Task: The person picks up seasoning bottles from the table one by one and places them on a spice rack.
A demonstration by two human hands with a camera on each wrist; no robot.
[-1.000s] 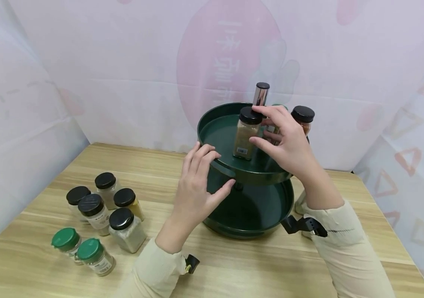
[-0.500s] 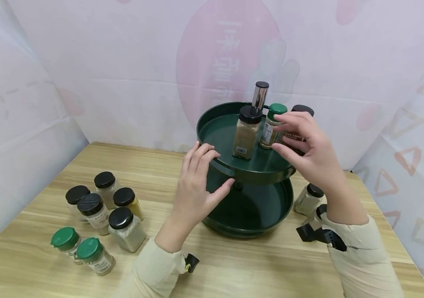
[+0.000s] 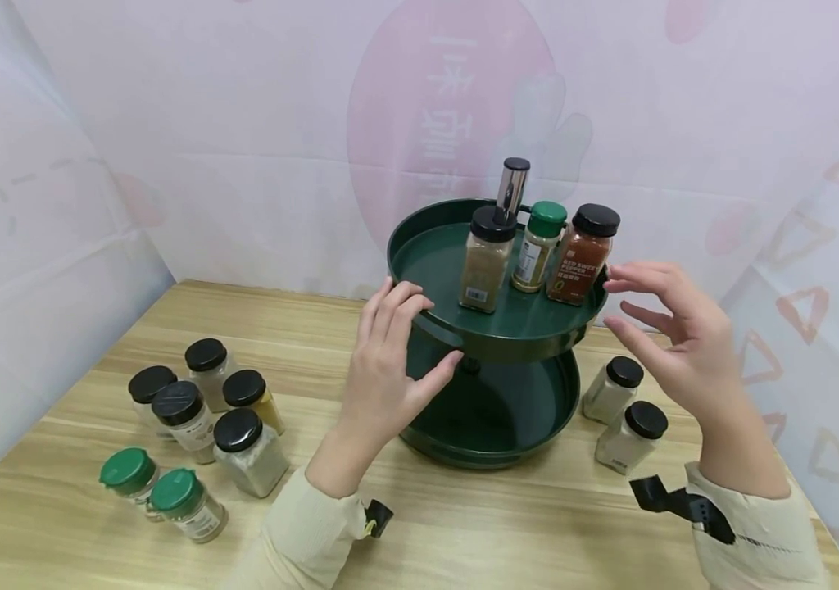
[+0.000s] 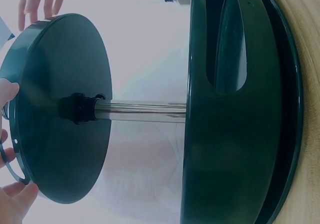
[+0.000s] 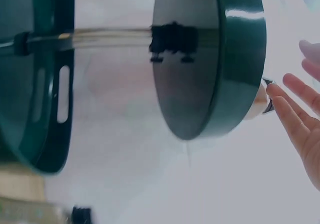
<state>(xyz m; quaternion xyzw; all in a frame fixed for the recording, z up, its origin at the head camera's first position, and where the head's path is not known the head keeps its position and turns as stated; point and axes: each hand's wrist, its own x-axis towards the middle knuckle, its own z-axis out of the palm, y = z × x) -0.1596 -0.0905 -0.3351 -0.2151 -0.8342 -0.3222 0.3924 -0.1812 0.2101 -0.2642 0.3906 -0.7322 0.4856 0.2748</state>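
Observation:
A dark green two-tier round rack (image 3: 486, 344) stands on the table, its tiers joined by a metal pole. My left hand (image 3: 383, 365) grips the upper tier's rim at front left, fingers over the edge and thumb against the outer wall. The left wrist view shows its fingertips (image 4: 25, 196) at the rim by the handle slot. On that tier stand a black-capped jar of tan powder (image 3: 483, 270), a green-capped spice jar (image 3: 530, 260) and a red sweet pepper jar (image 3: 577, 269). My right hand (image 3: 688, 336) is empty just right of the tier, fingers spread and loosely bent.
Several black-capped jars (image 3: 250, 459) and two green-capped jars (image 3: 198, 515) stand on the left of the wooden table (image 3: 493, 533). Two pale black-capped jars (image 3: 622, 447) stand right of the rack. A printed cloth (image 3: 265, 164) hangs behind.
My right hand has moved away from the tan powder jar, right and downward past the red sweet pepper jar, uncovering the jars behind it. My left hand has stayed at the rim.

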